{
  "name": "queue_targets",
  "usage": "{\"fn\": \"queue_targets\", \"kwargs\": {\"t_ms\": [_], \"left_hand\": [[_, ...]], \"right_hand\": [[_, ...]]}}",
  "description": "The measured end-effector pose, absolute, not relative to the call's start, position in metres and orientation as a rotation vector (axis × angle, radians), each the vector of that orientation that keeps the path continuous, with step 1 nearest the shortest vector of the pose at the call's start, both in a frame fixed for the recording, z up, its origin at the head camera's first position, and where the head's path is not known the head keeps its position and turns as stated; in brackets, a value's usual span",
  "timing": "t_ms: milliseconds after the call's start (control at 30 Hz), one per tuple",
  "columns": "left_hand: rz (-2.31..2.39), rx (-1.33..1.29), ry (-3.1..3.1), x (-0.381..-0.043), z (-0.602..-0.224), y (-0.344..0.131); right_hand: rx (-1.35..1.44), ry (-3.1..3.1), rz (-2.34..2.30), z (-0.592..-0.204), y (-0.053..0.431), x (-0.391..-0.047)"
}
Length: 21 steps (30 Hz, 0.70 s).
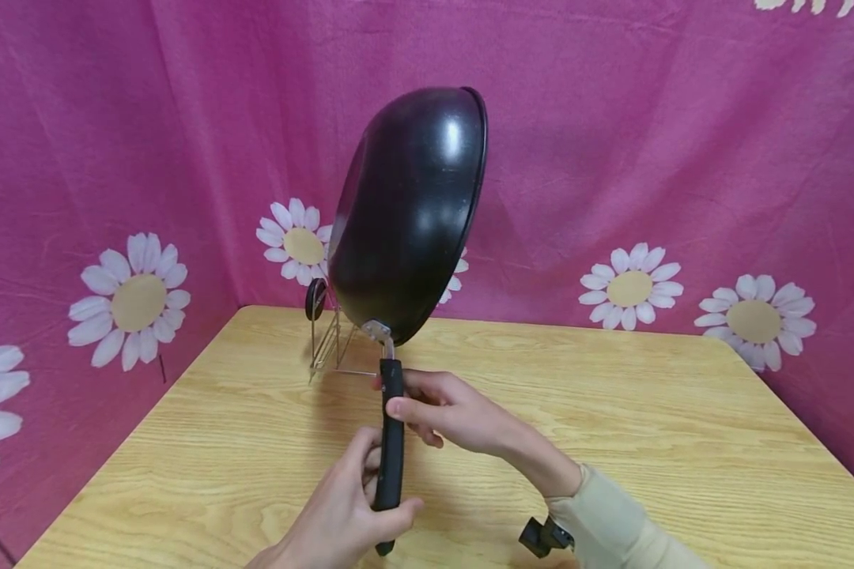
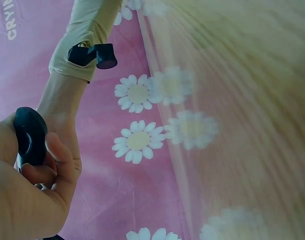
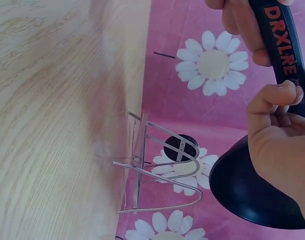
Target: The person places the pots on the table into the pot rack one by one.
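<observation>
A black wok (image 1: 406, 197) stands nearly upright in the air above the table, its rounded outside facing me and its rim to the right. Both hands hold its black handle (image 1: 392, 442). Low on the handle, my left hand (image 1: 345, 498) curls its fingers behind, with the thumb across the front. Higher up, near the metal neck (image 1: 380, 332), my right hand (image 1: 448, 411) grips from the right, thumb on the handle. Red lettering shows on the handle in the right wrist view. In the left wrist view the handle's end (image 2: 32, 132) sits within the left hand.
Behind the wok, a metal wire rack (image 3: 157, 167) with a black round disc (image 3: 181, 148) stands on the wooden table (image 1: 576, 411), partly hidden in the head view. A pink curtain (image 1: 576, 158) with white flowers hangs along the back and sides.
</observation>
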<state>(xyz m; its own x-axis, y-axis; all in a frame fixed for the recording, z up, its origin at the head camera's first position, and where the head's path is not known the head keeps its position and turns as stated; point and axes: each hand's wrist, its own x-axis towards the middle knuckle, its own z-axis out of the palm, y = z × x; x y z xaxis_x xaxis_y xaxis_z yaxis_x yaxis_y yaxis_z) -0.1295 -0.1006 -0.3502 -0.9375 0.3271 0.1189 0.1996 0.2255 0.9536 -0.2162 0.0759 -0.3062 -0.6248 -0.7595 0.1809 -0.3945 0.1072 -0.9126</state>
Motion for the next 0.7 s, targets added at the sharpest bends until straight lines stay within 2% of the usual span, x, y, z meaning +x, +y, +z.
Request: {"fn": "queue_targets", "kwargs": {"t_ms": [700], "left_hand": [[1.961,0.452,2.069,-0.129,-0.352,-0.104]], "right_hand": [[-0.981,1.986,-1.611,-0.321,0.068,-0.218]]}}
